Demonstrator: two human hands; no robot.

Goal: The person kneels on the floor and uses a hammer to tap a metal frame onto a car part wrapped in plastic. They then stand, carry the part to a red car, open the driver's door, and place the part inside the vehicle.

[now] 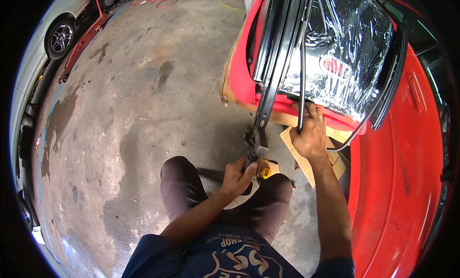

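One hammer (261, 151), one black rod (303, 81) at its one o'clock; my left grip (236, 178) wraps the hammer, my right grip (309, 136) meets the rod, closure unclear.

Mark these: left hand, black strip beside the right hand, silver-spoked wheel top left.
Left hand (235, 178), head view: back of the hand.
Black strip (302, 79), head view: middle of its length.
Silver-spoked wheel (61, 39), head view: centre, among the spokes.

The count is one hammer (261, 151), one white car (73, 4) and one red car (387, 182).
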